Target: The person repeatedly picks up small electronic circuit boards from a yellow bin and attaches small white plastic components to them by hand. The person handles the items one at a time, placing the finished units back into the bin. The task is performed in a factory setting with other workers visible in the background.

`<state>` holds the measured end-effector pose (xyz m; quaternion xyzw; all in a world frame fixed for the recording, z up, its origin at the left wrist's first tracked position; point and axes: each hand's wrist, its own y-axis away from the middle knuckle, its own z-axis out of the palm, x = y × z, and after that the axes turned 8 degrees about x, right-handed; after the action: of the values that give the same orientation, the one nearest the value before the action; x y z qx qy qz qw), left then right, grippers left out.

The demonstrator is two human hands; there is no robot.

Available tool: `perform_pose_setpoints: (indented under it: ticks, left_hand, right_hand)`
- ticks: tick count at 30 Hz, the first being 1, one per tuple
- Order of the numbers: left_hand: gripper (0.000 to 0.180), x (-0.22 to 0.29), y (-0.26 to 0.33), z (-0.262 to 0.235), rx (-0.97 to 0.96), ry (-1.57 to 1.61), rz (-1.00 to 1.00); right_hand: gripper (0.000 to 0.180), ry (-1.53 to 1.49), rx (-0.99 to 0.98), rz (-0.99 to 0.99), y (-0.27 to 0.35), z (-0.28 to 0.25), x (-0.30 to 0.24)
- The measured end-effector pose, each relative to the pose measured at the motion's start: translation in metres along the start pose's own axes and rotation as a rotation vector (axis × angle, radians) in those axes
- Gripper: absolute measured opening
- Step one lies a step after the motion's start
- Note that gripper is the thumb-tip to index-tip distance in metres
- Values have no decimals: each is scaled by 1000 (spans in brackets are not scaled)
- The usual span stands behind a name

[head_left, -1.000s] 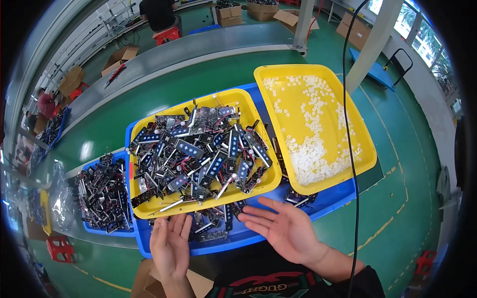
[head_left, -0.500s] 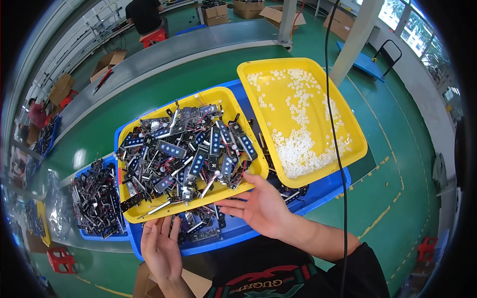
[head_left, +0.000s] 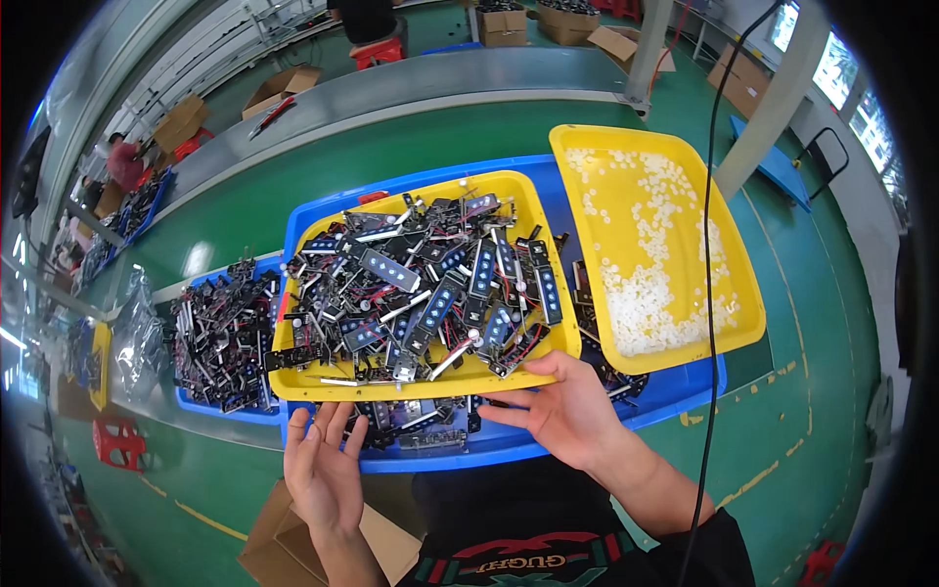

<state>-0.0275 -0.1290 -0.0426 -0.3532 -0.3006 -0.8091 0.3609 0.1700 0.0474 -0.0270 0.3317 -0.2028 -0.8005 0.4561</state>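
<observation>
Your right hand (head_left: 577,416) has its thumb at the lower-right rim of the yellow tray (head_left: 411,391) mid-frame, heaped with electronic parts (head_left: 391,271), though I cannot tell whether it grips; your left hand (head_left: 326,474), loosely spread, reaches that rim's lower left.

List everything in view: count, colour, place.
Near trays: two, yellow, centre, right
Bins: several, blue, centre, left
Electronic parts: many, mostly black, centre tray, bins
Small pieces: many, white, right tray
Cable: one, black, right
Bag: one, clear, left
Long bench: one, grey, background
Boxes: several, brown, background, below
Stools: several, red, around
Trolley: one, blue, right
People: at least two, black and red tops, background
Left hand: one, bare, centre tray's near edge
Right hand: one, bare, same edge
</observation>
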Motion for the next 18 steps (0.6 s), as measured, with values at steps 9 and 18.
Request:
perform_pose_setpoints:
  ticks: [9, 18]
  left_hand:
    - [55, 3, 0, 1, -8, 71, 64]
    - [67, 27, -9, 20, -164, -115, 356]
  right_hand:
    - [28, 24, -100, 69, 12, -5, 1]
    - [31, -151, -365, -163, 19, 17, -15]
